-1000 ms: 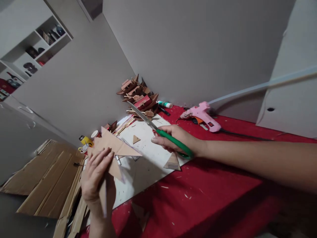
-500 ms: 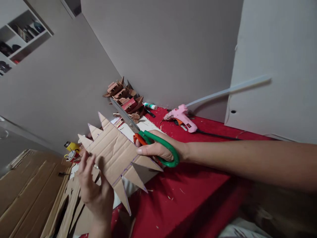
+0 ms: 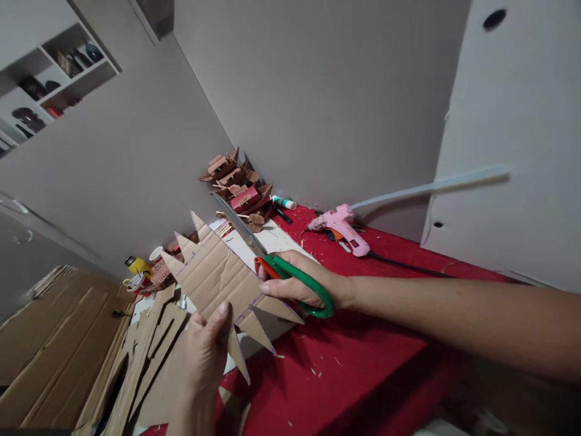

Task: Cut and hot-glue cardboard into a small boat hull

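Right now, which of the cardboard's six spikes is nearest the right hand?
The spike at the right end of the lower row, just below the right hand; two others sit farther left, three on the opposite edge.

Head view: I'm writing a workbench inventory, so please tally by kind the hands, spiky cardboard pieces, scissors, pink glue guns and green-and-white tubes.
Left hand and right hand: 2
Spiky cardboard piece: 1
Scissors: 1
Pink glue gun: 1
Green-and-white tube: 1
Total: 6
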A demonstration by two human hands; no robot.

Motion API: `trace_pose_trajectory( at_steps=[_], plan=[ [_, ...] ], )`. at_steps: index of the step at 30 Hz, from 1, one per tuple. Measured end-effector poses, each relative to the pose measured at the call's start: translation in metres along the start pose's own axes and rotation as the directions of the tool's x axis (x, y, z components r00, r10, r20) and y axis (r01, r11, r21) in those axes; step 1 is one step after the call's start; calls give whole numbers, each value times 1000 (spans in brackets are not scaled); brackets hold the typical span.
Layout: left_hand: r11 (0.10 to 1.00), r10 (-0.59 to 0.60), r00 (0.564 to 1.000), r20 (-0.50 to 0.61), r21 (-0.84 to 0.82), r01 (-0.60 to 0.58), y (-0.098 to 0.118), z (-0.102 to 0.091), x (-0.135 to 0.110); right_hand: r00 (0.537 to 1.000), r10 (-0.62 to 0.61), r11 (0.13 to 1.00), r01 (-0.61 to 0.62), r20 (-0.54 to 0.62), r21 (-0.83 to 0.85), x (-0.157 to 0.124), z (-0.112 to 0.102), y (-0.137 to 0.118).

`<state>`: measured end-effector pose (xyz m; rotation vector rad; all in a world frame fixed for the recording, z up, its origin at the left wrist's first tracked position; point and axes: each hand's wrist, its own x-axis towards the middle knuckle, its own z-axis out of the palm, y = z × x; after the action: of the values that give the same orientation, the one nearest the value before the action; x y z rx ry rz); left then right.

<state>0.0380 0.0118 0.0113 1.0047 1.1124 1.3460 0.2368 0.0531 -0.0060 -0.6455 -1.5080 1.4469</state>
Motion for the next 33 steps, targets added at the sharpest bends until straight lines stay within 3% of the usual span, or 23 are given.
trace_pose_trajectory(
  at_steps=[3,6,7,9,11,13,17,21,28,33],
  plan=[
    [998,65,996,-66,12,-65,3,-5,3,999,51,996,-51,-10,-72,6,-4,5],
    [985,165,963,-214,-21,-174,10,-16,12,990,77,930,-113,-114,-349,14,-14,10],
    [978,187,947,-261,-39,-204,13,-20,15,987,39,854,-114,-157,-508,17,-17,11],
    [966,211,918,-336,-72,-248,19,-27,21,980,-30,600,-140,-197,-788,22,-24,14],
    [953,227,886,-404,-95,-288,24,-34,26,979,-30,390,-173,-201,-904,25,-28,17],
    [951,215,869,-447,-108,-290,27,-39,30,980,3,303,-192,-200,-934,26,-30,19],
    [964,149,873,-464,-128,-232,30,-43,33,980,31,218,-198,-197,-956,27,-32,20],
    [958,169,846,-505,-118,-262,34,-43,32,977,51,155,-214,-209,-964,28,-37,20],
    [945,87,806,-585,-207,-252,42,-46,32,975,77,114,-215,-207,-970,28,-42,22],
    [947,97,846,-524,-213,-240,36,-53,35,974,64,101,-221,-216,-970,42,-45,32]
  ],
)
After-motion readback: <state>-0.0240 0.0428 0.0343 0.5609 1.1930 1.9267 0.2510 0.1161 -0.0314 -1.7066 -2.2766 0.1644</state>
